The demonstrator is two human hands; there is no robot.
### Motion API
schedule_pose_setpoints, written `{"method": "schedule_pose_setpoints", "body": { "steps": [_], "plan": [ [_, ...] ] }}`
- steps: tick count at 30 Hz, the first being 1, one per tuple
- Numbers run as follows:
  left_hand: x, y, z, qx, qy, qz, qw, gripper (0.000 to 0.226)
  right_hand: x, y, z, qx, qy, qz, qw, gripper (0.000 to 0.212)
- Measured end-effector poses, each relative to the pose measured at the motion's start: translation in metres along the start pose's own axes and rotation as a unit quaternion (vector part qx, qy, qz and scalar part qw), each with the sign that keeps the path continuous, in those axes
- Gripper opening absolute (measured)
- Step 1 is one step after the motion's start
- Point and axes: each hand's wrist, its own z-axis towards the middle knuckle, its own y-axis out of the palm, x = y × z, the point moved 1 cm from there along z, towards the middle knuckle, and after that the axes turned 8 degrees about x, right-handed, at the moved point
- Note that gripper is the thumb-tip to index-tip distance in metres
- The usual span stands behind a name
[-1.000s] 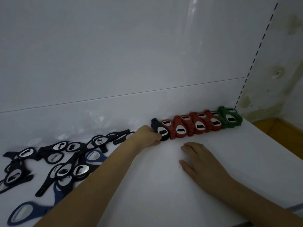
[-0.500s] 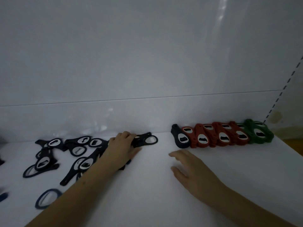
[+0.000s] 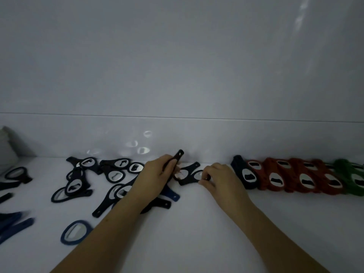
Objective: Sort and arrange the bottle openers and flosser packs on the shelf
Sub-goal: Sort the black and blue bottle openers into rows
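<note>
Item: black opener (image 3: 190, 175), flat on the white shelf (image 3: 197, 223), just left of the sorted row (image 3: 295, 178), which I take as landmark. I judge it the next piece for that row. Its long axis runs from its handle tip, up and left, to its ring, down and right toward the row's dark end opener (image 3: 244, 174).

My right hand (image 3: 220, 180): fingers curled, tips pinching the ring end; nearer the row, so I judge it the hand to carry the piece across.

My left hand (image 3: 157, 178): further left of the row, fingers closed round a second black opener (image 3: 177, 157), whose handle pokes up past the knuckles.

Loose stock: unsorted heap (image 3: 94, 178) of black and blue openers, well left of the row.

Not legible: the second opener's ring, hidden in my palm; the row's green end, cut by the frame; a grey shape (image 3: 6, 148) at far left; no flosser packs identifiable. Light is dim.
</note>
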Motion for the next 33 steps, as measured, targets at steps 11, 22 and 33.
{"method": "schedule_pose_setpoints", "body": {
  "steps": [11, 22, 33],
  "plan": [
    [0.013, 0.011, -0.005, -0.028, -0.230, -0.320, 0.919, 0.050, -0.045, -0.024, 0.009, 0.033, 0.200, 0.408, 0.890, 0.013],
    [0.017, -0.006, 0.004, 0.068, -0.249, -0.435, 0.863, 0.027, -0.027, -0.010, 0.019, 0.064, 0.112, 0.156, 0.979, 0.014],
    [0.006, -0.020, 0.013, 0.121, -0.322, -0.449, 0.824, 0.020, -0.054, 0.034, 0.031, -0.032, -0.056, -0.119, 0.991, 0.024]
  ]
}}
